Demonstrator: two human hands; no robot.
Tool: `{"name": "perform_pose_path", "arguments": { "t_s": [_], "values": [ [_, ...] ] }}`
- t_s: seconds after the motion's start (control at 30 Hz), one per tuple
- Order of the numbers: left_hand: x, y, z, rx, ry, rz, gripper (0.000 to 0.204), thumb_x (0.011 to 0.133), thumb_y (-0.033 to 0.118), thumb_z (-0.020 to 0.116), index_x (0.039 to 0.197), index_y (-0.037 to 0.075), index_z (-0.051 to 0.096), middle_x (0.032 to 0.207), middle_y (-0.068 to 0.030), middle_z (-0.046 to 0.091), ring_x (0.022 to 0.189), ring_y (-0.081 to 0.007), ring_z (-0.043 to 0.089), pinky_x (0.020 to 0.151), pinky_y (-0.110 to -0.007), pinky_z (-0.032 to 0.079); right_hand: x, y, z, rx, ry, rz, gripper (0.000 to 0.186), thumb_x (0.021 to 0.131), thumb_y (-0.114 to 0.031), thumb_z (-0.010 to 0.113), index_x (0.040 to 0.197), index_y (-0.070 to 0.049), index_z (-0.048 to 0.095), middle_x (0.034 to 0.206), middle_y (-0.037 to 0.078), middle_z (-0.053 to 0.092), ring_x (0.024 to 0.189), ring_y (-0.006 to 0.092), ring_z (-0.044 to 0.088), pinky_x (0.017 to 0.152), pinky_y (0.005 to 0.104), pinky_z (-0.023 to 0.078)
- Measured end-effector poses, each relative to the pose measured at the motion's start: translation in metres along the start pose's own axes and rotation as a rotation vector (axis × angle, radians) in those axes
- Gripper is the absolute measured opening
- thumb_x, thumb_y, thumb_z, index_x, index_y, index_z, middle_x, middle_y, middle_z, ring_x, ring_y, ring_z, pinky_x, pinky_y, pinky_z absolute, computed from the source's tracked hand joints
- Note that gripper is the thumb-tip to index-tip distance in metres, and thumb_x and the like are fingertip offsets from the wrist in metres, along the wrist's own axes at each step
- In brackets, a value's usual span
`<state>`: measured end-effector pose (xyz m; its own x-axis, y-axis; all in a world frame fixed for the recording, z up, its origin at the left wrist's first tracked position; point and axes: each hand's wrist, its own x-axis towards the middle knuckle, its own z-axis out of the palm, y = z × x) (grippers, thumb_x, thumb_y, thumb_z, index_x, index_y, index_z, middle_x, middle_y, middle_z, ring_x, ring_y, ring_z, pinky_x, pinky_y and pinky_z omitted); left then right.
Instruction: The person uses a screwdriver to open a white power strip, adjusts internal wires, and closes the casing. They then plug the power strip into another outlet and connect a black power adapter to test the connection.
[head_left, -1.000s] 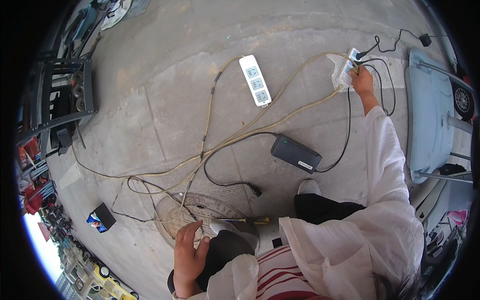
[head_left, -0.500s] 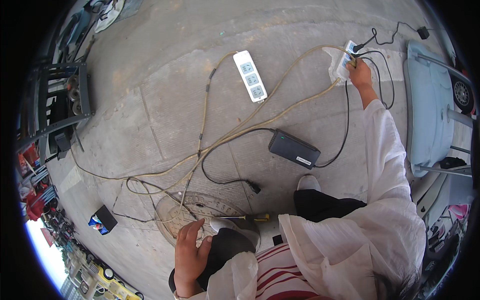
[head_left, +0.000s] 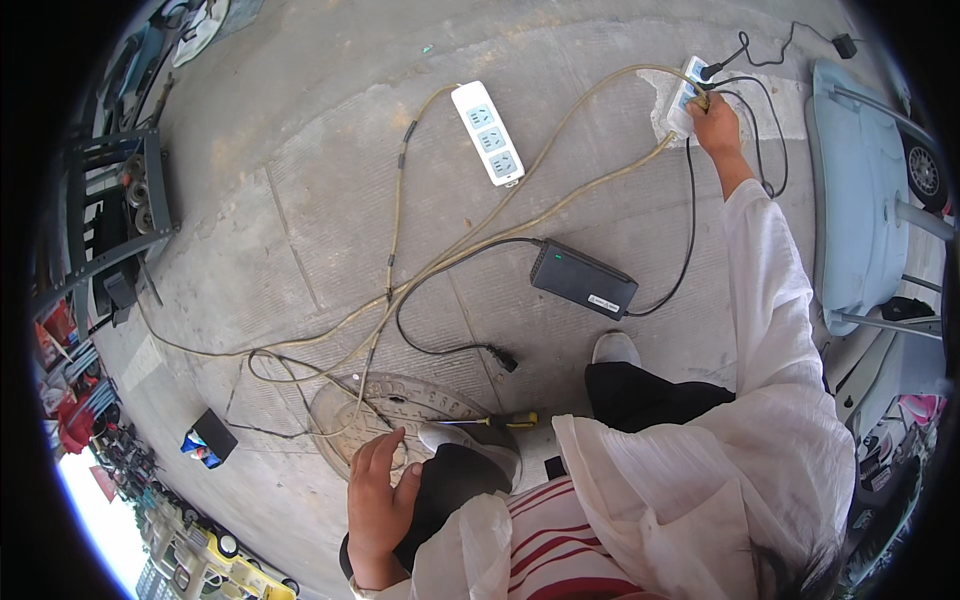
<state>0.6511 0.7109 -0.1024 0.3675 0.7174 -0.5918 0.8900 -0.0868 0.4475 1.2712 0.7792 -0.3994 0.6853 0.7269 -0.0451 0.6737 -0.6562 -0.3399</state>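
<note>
My right hand [head_left: 716, 128] reaches far out to the right, its fingers closed round the plug [head_left: 703, 100] of a yellowish cord, at a white power strip [head_left: 678, 119] with blue sockets. How deep the plug sits is hidden by my fingers. A black plug [head_left: 711, 71] is in the strip's far end, and further black cords run from it. My left hand [head_left: 378, 505] hovers near my knee, empty, fingers apart. Between the hands lie a second white power strip [head_left: 488, 134] with bare sockets and a black power adapter [head_left: 584, 279] with a small green light.
Yellowish cords [head_left: 430, 268] cross the concrete floor. A screwdriver [head_left: 510, 420] lies by my shoe over a round manhole cover [head_left: 350, 400]. A small black box [head_left: 211, 437] stands at left, a metal rack [head_left: 110, 210] beyond it, and a light-blue chair [head_left: 865, 200] at right.
The view has shifted slightly, so the floor things sit a little higher. My right hand stays at the strip with the plug in its fingers; my left hand has barely moved.
</note>
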Motion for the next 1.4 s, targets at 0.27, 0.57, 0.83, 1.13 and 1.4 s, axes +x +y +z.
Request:
{"name": "perform_pose_path", "arguments": {
  "t_s": [0.27,0.57,0.83,1.13,1.4],
  "values": [
    [0.009,-0.005,0.002,0.027,-0.036,-0.053,0.041,0.089,0.013,0.063,0.128,0.002,0.056,0.124,-0.0182,0.061,0.117,-0.0371,0.054,0.1,-0.043,0.042,-0.022,-0.009,0.012,0.016,0.203,0.093,0.039,0.086,-0.028,0.07,0.112,0.0,0.06,0.108,0.023,0.066,0.101,0.041,0.063,0.086,0.0451,0.05],
    [0.036,-0.017,0.019,-0.047,-0.03,-0.144,0.036,0.089,0.012,0.063,0.123,0.002,0.058,0.117,-0.0182,0.064,0.111,-0.0374,0.057,0.095,-0.044,0.046,-0.088,-0.112,0.062,0.149,0.127,-0.489,0.062,0.086,-0.035,0.072,0.127,0.005,0.049,0.125,0.024,0.052,0.123,0.0388,0.046,0.106,0.047,0.038],
    [-0.015,-0.002,-0.039,-0.033,0.237,-0.368,0.026,0.091,0.006,0.056,0.116,0.0,0.062,0.112,-0.0156,0.066,0.107,-0.0334,0.061,0.094,-0.042,0.047,-0.057,-0.128,0.05,-0.308,-0.425,-0.3,0.109,0.077,-0.054,0.074,0.146,0.014,0.024,0.151,0.036,0.024,0.142,0.0515,0.021,0.116,0.0552,0.022],
    [-0.118,0.045,-0.139,0.165,0.525,-0.673,0.023,0.095,0.005,0.053,0.114,-0.002,0.065,0.101,-0.0151,0.069,0.094,-0.0249,0.066,0.085,-0.036,0.051,-0.044,-0.15,0.051,-0.368,-0.531,-0.156,0.112,0.077,-0.05,0.077,0.148,0.013,0.019,0.152,0.04,0.014,0.137,0.06,0.024,0.108,0.0565,0.038],
    [0.038,0.004,-0.152,0.102,0.448,-0.24,0.02,0.096,0.007,0.055,0.111,0.001,0.067,0.105,-0.0141,0.069,0.098,-0.0254,0.066,0.088,-0.035,0.05,-0.033,-0.14,0.065,-0.574,-0.673,-0.257,0.107,0.079,-0.046,0.077,0.147,0.014,0.02,0.152,0.039,0.019,0.139,0.0556,0.026,0.11,0.058,0.034]
  ]
}}
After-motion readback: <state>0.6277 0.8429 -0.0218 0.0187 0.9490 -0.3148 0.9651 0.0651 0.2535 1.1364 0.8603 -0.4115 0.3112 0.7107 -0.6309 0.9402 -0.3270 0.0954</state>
